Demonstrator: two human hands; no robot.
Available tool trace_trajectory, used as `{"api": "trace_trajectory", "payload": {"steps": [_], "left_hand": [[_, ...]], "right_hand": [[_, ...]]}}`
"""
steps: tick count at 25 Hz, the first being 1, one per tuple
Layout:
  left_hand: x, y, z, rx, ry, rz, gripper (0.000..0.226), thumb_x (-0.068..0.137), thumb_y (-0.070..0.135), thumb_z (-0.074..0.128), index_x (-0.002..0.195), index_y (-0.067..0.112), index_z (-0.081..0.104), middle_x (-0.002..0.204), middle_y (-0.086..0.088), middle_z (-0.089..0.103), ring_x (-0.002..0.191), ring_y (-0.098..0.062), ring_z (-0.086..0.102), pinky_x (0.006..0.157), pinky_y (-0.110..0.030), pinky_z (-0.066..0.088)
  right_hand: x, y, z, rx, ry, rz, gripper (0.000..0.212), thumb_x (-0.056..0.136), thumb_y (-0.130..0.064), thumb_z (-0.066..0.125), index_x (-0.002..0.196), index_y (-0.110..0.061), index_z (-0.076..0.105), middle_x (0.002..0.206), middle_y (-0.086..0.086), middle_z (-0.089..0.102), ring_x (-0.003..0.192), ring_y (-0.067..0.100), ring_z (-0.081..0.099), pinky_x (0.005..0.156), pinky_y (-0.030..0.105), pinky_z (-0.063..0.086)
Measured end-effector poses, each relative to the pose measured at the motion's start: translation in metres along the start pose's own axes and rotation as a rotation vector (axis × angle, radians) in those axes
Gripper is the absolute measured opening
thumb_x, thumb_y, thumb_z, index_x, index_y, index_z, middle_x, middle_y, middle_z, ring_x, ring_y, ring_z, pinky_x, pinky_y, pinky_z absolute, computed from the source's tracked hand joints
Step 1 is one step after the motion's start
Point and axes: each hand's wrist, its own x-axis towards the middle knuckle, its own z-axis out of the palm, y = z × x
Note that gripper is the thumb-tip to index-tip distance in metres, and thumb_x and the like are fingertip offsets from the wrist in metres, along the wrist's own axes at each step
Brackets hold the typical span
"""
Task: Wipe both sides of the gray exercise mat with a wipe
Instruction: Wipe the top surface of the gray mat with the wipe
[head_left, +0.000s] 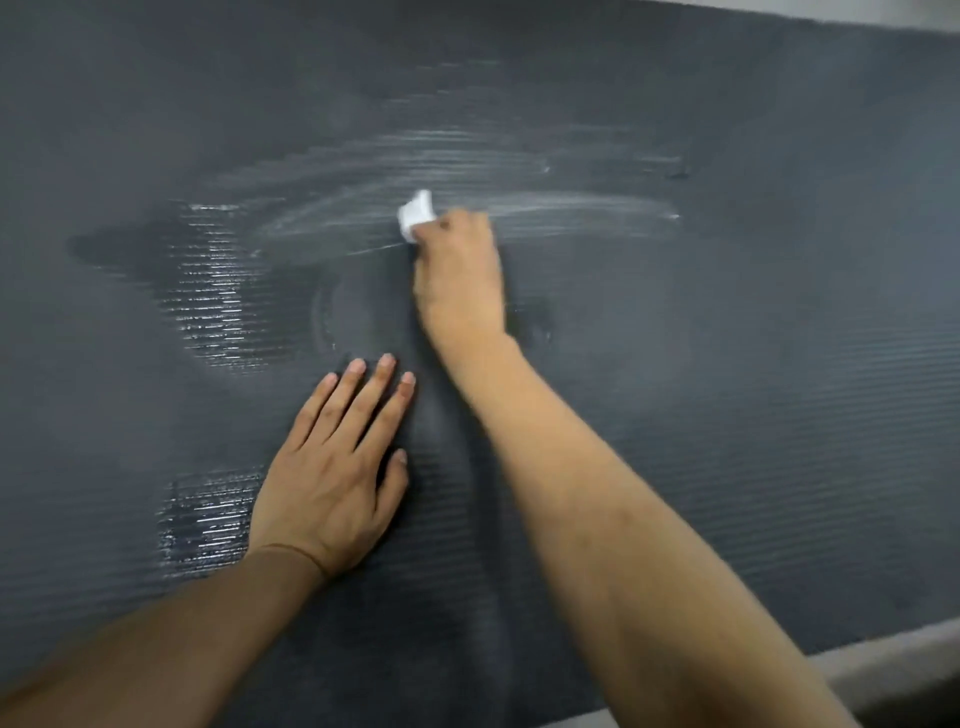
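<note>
The gray ribbed exercise mat (727, 364) fills almost the whole head view, lying flat. My right hand (460, 275) reaches out to the mat's middle and grips a small white wipe (414, 214), which sticks out beyond the fingers and touches the mat. My left hand (337, 457) rests flat on the mat nearer to me, fingers straight and spread. Pale wet streaks run left and right of the wipe, and shiny wet patches lie to the left of both hands.
A strip of light floor (893, 670) shows along the mat's near edge at the bottom right. A pale sliver of floor or wall shows past the far edge at the top right.
</note>
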Motion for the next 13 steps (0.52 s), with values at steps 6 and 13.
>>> {"api": "trace_trajectory", "payload": {"steps": [6, 13], "left_hand": [[-0.001, 0.001, -0.002, -0.010, 0.027, 0.001, 0.063, 0.101, 0.034, 0.032, 0.160, 0.012, 0.027, 0.167, -0.009, 0.024, 0.155, -0.028, 0.020, 0.126, -0.048, 0.019], [0.000, 0.001, -0.001, -0.011, 0.022, 0.000, 0.063, 0.100, 0.034, 0.032, 0.159, 0.011, 0.029, 0.167, -0.010, 0.024, 0.155, -0.028, 0.020, 0.126, -0.049, 0.020]], "right_hand": [[-0.002, 0.098, -0.048, -0.267, -0.018, 0.016, 0.024, 0.081, -0.002, 0.055, 0.094, -0.010, 0.073, 0.090, 0.014, 0.060, 0.087, 0.036, 0.054, 0.076, 0.037, 0.039], [-0.014, 0.066, -0.049, -0.082, 0.037, 0.302, 0.030, 0.079, -0.002, 0.050, 0.098, -0.006, 0.073, 0.095, 0.019, 0.061, 0.094, 0.037, 0.054, 0.080, 0.038, 0.040]]}}
